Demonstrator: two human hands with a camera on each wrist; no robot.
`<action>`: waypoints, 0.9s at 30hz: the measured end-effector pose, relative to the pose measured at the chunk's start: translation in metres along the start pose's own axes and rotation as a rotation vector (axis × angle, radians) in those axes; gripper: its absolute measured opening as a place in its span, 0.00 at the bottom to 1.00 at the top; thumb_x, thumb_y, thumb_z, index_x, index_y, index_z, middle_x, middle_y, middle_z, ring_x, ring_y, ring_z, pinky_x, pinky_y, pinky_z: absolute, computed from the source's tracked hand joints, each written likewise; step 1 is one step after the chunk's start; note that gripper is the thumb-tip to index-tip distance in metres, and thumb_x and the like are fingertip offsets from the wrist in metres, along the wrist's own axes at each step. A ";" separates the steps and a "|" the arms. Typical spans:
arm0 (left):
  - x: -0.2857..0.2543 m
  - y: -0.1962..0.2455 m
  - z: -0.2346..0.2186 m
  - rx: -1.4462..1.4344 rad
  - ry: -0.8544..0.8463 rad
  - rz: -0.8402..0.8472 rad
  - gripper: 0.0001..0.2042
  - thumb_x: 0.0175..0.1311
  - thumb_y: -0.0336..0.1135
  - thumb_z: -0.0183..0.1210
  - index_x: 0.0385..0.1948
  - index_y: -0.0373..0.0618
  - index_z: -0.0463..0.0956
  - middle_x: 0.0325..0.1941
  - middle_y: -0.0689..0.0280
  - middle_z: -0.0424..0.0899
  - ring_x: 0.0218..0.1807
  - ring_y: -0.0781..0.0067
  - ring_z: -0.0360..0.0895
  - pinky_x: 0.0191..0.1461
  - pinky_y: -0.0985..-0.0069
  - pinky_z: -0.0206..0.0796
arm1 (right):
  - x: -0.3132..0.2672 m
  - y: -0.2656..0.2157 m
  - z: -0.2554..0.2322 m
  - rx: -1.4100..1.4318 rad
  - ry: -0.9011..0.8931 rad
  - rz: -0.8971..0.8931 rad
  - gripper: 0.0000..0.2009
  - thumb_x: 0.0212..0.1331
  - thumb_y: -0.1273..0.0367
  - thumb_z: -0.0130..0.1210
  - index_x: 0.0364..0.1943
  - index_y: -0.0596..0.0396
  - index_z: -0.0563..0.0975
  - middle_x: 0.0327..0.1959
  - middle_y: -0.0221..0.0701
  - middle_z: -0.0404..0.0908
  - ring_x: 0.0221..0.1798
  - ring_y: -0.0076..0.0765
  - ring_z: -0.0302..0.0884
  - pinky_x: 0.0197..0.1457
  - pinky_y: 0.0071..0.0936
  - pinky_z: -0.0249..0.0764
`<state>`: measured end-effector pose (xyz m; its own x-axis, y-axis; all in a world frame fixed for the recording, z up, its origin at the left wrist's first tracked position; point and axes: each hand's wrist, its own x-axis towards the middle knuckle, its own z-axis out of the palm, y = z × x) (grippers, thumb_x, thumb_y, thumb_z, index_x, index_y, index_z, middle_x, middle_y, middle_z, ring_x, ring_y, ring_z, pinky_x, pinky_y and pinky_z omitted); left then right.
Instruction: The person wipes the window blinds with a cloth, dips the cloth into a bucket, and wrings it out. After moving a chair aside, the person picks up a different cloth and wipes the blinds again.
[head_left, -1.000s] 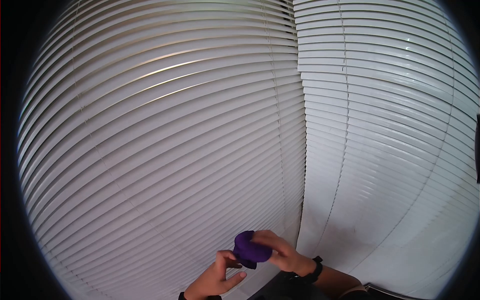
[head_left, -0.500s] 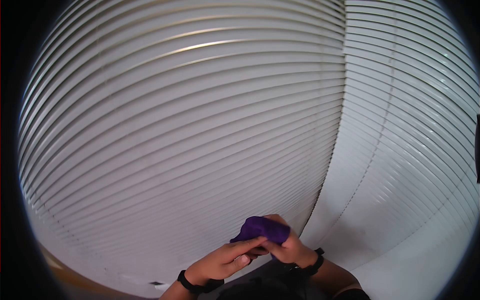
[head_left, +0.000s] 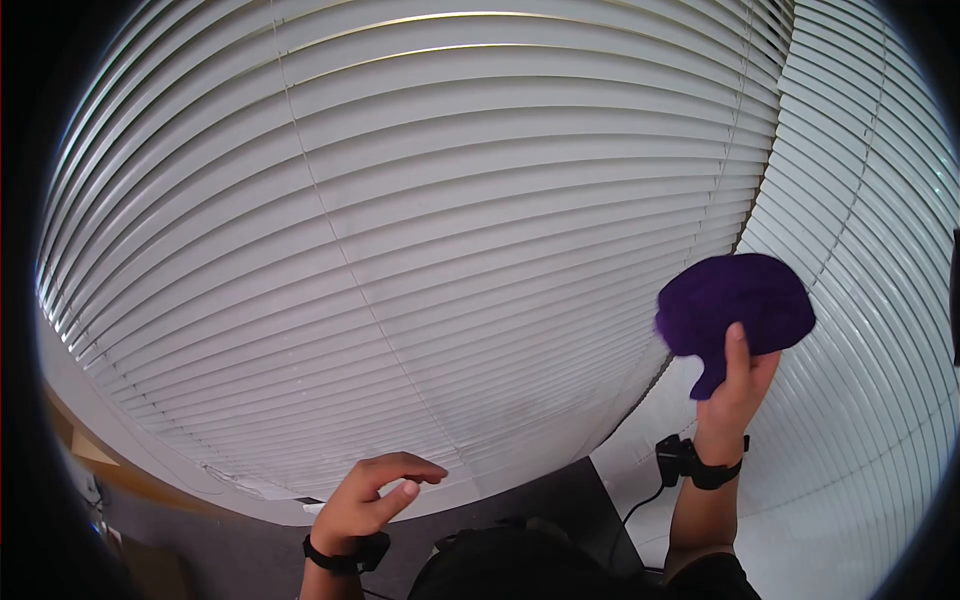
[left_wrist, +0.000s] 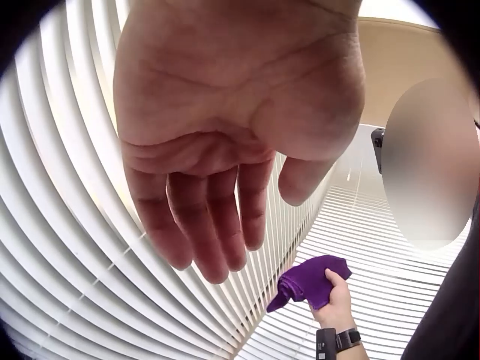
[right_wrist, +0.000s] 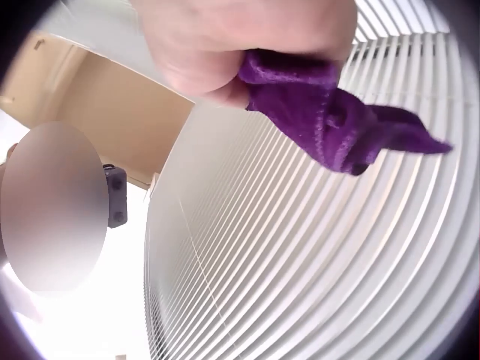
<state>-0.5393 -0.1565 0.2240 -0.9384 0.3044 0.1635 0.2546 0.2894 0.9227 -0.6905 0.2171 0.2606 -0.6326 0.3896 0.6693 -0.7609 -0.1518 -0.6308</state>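
A purple cloth (head_left: 735, 300) is raised at the right of the head view, in front of the blinds. My right hand (head_left: 738, 395) grips it from below, the thumb lying over its near face. In the right wrist view the cloth (right_wrist: 322, 124) hangs bunched from the right hand (right_wrist: 247, 37), with one corner sticking out. Apart from the cloth, my left hand (head_left: 365, 500) is held low with bent, relaxed fingers and nothing in them. The left wrist view shows the palm of the left hand (left_wrist: 232, 127) bare, the fingers loosely bent.
White slatted blinds (head_left: 480, 250) cover the wall ahead, and more blinds (head_left: 860, 330) meet them at a corner on the right. Thin cords run down the slats. Below are a white sill (head_left: 255, 508), a grey floor (head_left: 240, 550) and a cable (head_left: 640, 505) by the right wrist.
My right hand has moved up and right with the purple cloth, which is now spread wider. My left hand has come off the cloth and moved down and left. The head view has shifted.
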 end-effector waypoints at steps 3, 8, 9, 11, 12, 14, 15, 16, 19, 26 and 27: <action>-0.006 -0.002 -0.006 -0.018 0.130 0.002 0.15 0.73 0.39 0.55 0.48 0.37 0.83 0.45 0.57 0.87 0.51 0.61 0.83 0.57 0.68 0.72 | 0.013 -0.005 0.012 0.017 0.095 -0.066 0.20 0.69 0.73 0.54 0.64 0.63 0.69 0.60 0.40 0.78 0.60 0.36 0.78 0.65 0.33 0.75; -0.004 -0.001 -0.011 0.000 0.144 0.010 0.14 0.72 0.39 0.55 0.48 0.38 0.83 0.45 0.57 0.87 0.51 0.62 0.82 0.57 0.68 0.71 | 0.022 -0.011 0.029 0.076 0.024 -0.195 0.23 0.67 0.77 0.52 0.67 0.63 0.66 0.63 0.42 0.75 0.64 0.41 0.76 0.68 0.37 0.74; -0.004 -0.002 -0.011 0.004 0.137 0.010 0.14 0.72 0.38 0.55 0.48 0.39 0.83 0.45 0.57 0.87 0.51 0.62 0.82 0.56 0.68 0.71 | 0.023 -0.011 0.032 0.062 -0.004 -0.254 0.24 0.67 0.78 0.51 0.67 0.63 0.66 0.63 0.43 0.75 0.64 0.41 0.76 0.68 0.38 0.74; -0.002 -0.003 -0.011 0.010 0.130 0.009 0.14 0.72 0.38 0.55 0.48 0.39 0.83 0.45 0.57 0.87 0.50 0.61 0.83 0.56 0.68 0.72 | 0.024 -0.005 0.033 0.029 0.001 -0.293 0.23 0.67 0.78 0.51 0.67 0.63 0.66 0.63 0.42 0.75 0.63 0.41 0.77 0.67 0.37 0.75; -0.002 -0.004 -0.011 0.017 0.126 0.005 0.13 0.72 0.38 0.56 0.48 0.39 0.83 0.45 0.57 0.87 0.50 0.61 0.83 0.56 0.69 0.72 | 0.025 -0.003 0.034 -0.001 0.003 -0.329 0.23 0.68 0.78 0.51 0.67 0.63 0.66 0.62 0.42 0.76 0.62 0.40 0.77 0.66 0.36 0.76; -0.001 -0.006 -0.011 0.029 0.119 0.006 0.13 0.72 0.37 0.56 0.48 0.39 0.83 0.45 0.57 0.87 0.50 0.61 0.83 0.55 0.69 0.72 | 0.027 -0.001 0.040 -0.055 0.025 -0.391 0.24 0.68 0.78 0.50 0.68 0.64 0.65 0.65 0.42 0.73 0.64 0.41 0.76 0.67 0.36 0.74; 0.000 -0.007 -0.011 0.041 0.115 0.006 0.13 0.72 0.37 0.56 0.48 0.40 0.83 0.45 0.57 0.87 0.49 0.61 0.83 0.55 0.69 0.72 | 0.029 -0.001 0.044 -0.107 0.045 -0.453 0.25 0.68 0.78 0.50 0.69 0.65 0.64 0.67 0.43 0.71 0.66 0.41 0.74 0.69 0.37 0.72; 0.001 -0.007 -0.012 0.040 0.111 0.007 0.13 0.72 0.37 0.56 0.48 0.40 0.83 0.45 0.57 0.87 0.49 0.61 0.83 0.55 0.69 0.72 | 0.029 -0.001 0.049 -0.111 0.047 -0.454 0.25 0.68 0.78 0.50 0.69 0.65 0.64 0.67 0.43 0.71 0.66 0.41 0.74 0.69 0.37 0.72; 0.003 -0.006 -0.012 0.053 0.100 0.017 0.13 0.72 0.37 0.56 0.48 0.40 0.83 0.45 0.57 0.87 0.49 0.61 0.83 0.54 0.69 0.72 | 0.036 -0.006 0.065 -0.280 -0.142 -0.635 0.29 0.64 0.79 0.53 0.71 0.65 0.62 0.72 0.46 0.65 0.71 0.42 0.68 0.73 0.36 0.65; 0.002 -0.005 -0.011 0.073 0.113 0.017 0.14 0.72 0.39 0.56 0.48 0.40 0.83 0.45 0.57 0.87 0.49 0.61 0.83 0.54 0.69 0.72 | 0.035 0.012 0.088 -0.250 -0.193 -0.658 0.22 0.70 0.75 0.49 0.67 0.66 0.67 0.73 0.47 0.64 0.73 0.46 0.66 0.74 0.38 0.63; 0.001 -0.005 -0.011 0.073 0.114 0.014 0.14 0.72 0.39 0.56 0.48 0.40 0.83 0.45 0.57 0.87 0.49 0.61 0.83 0.54 0.69 0.72 | 0.035 0.015 0.091 -0.249 -0.194 -0.656 0.22 0.70 0.75 0.49 0.67 0.66 0.67 0.73 0.47 0.64 0.73 0.46 0.66 0.74 0.38 0.63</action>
<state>-0.5440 -0.1677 0.2231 -0.9542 0.2048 0.2182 0.2799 0.3528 0.8928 -0.7371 0.1459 0.3097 -0.0891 0.1578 0.9834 -0.9517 0.2778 -0.1308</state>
